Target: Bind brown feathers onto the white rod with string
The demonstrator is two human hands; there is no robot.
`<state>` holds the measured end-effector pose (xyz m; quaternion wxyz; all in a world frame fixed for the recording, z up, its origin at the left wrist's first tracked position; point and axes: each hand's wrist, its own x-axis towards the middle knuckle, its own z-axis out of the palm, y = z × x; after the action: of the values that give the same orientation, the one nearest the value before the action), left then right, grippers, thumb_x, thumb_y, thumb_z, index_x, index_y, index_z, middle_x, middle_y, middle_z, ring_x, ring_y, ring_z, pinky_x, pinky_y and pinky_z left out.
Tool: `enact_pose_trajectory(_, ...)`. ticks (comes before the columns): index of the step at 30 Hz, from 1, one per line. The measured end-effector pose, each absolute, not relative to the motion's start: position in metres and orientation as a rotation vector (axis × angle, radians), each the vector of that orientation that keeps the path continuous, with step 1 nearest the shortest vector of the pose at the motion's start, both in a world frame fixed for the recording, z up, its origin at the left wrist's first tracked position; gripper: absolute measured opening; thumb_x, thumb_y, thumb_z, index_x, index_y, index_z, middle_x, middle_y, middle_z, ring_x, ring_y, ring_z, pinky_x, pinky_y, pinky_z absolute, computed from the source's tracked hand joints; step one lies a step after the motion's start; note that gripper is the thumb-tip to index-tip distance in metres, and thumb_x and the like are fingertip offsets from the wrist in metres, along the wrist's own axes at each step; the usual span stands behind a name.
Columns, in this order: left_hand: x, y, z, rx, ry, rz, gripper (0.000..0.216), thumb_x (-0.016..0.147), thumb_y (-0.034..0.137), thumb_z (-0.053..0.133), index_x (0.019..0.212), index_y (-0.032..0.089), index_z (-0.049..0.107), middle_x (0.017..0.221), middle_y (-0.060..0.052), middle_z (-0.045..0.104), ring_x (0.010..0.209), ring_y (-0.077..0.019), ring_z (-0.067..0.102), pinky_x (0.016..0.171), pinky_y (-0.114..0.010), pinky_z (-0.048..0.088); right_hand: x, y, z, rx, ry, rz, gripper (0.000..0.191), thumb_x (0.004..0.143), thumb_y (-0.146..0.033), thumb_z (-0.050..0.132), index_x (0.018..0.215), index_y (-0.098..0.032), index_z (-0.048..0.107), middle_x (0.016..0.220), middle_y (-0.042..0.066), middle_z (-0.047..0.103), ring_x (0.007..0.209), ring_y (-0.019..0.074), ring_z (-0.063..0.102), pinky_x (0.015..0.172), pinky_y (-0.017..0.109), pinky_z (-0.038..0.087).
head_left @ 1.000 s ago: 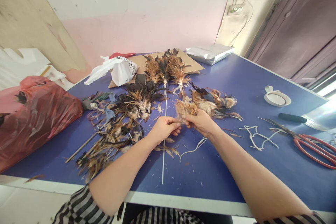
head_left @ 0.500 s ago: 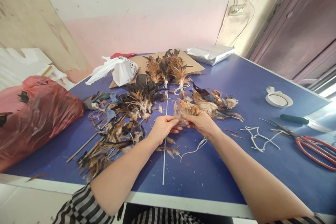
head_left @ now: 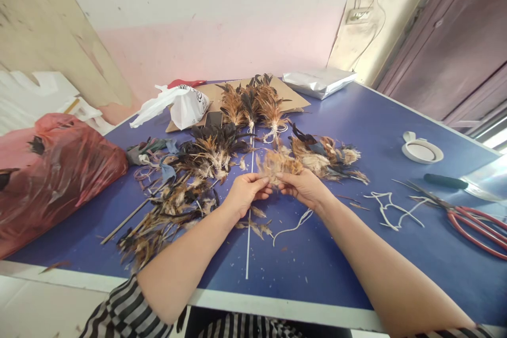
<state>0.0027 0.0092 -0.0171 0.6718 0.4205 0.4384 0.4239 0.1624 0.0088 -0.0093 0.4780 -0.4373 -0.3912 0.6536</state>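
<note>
My left hand (head_left: pixel 244 193) and my right hand (head_left: pixel 303 186) meet over the middle of the blue table (head_left: pixel 356 132). Both are closed on the quill ends of a small tan feather bunch (head_left: pixel 276 162) that fans away from me. A loose white string (head_left: pixel 293 224) lies on the table just below my right wrist. Left of my hands sprawls a dark pile of loose feathers (head_left: pixel 178 195). Behind my hands lie a brown feather heap (head_left: pixel 322 153) and tied feather bundles (head_left: pixel 253 103) on cardboard (head_left: pixel 295 99).
Red-handled scissors (head_left: pixel 473 222), a green-handled knife (head_left: pixel 446 181), a white tape ring (head_left: pixel 422 150) and tangled white string (head_left: pixel 390 206) lie at the right. A red plastic bag (head_left: pixel 51 169) fills the left edge; a white bag (head_left: pixel 180 103) and a silver packet (head_left: pixel 319 80) sit at the back.
The tan bunch has shifted slightly left and spread a little between my fingers. My hands have stayed in nearly the same place.
</note>
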Motion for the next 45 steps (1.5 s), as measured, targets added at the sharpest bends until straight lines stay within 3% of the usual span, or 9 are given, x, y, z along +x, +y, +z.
enact_pose_trajectory(8,0.0037,0.0089,-0.0132,0.835,0.962,0.977,0.012,0.067,0.018,0.066,0.073,0.01,0.058,0.066,-0.006,0.065,0.059,-0.011,0.062,0.051,-0.016,0.049,0.166,0.0111,-0.0115,-1.062,-0.914,1.584,0.029,0.054,-0.023,0.076,0.076,-0.01,0.062,0.059,0.002,0.061,0.047,0.0079,0.053,0.043,0.018,0.047)
enact_pose_trajectory(17,0.0033,0.0059,-0.0154,1.028,0.924,0.886,0.023,0.066,0.027,0.067,0.081,0.01,0.064,0.074,-0.009,0.067,0.061,-0.0113,0.062,0.054,-0.018,0.05,0.1613,0.0085,-0.0135,-1.124,-1.094,1.452,0.028,0.054,-0.03,0.073,0.072,-0.012,0.062,0.056,-0.001,0.059,0.047,0.0082,0.051,0.043,0.02,0.043)
enact_pose_trajectory(27,0.0029,0.0077,-0.0138,0.864,0.954,0.961,0.016,0.066,0.019,0.067,0.075,0.009,0.061,0.063,-0.007,0.065,0.058,-0.0101,0.061,0.055,-0.017,0.049,0.1623,0.0094,-0.0138,-1.122,-1.12,1.436,0.031,0.054,-0.03,0.072,0.077,-0.012,0.062,0.063,0.003,0.062,0.056,0.0118,0.055,0.052,0.025,0.046)
enact_pose_trajectory(33,0.0049,0.0056,-0.0159,0.916,0.915,0.966,0.02,0.064,0.022,0.069,0.077,0.009,0.062,0.068,-0.007,0.065,0.063,-0.0119,0.063,0.058,-0.019,0.051,0.1607,0.0086,-0.0133,-1.092,-1.145,1.402,0.029,0.055,-0.033,0.071,0.072,-0.011,0.061,0.064,0.002,0.06,0.053,0.0097,0.051,0.047,0.021,0.041)
enact_pose_trajectory(37,0.006,0.0044,-0.0178,0.967,0.905,0.936,0.022,0.063,0.024,0.069,0.079,0.009,0.063,0.072,-0.008,0.066,0.064,-0.0122,0.062,0.057,-0.019,0.05,0.158,0.0066,-0.0115,-1.061,-1.136,1.41,0.028,0.054,-0.033,0.072,0.065,-0.012,0.058,0.054,-0.002,0.054,0.047,0.0074,0.045,0.042,0.02,0.037)
enact_pose_trajectory(45,0.0033,0.0065,-0.015,0.955,0.903,0.939,0.02,0.065,0.024,0.068,0.077,0.009,0.063,0.073,-0.009,0.066,0.064,-0.0119,0.062,0.056,-0.019,0.05,0.1632,0.0072,-0.0079,-1.051,-1.034,1.572,0.029,0.055,-0.031,0.074,0.074,-0.013,0.061,0.06,0.001,0.059,0.053,0.0101,0.053,0.049,0.022,0.044)
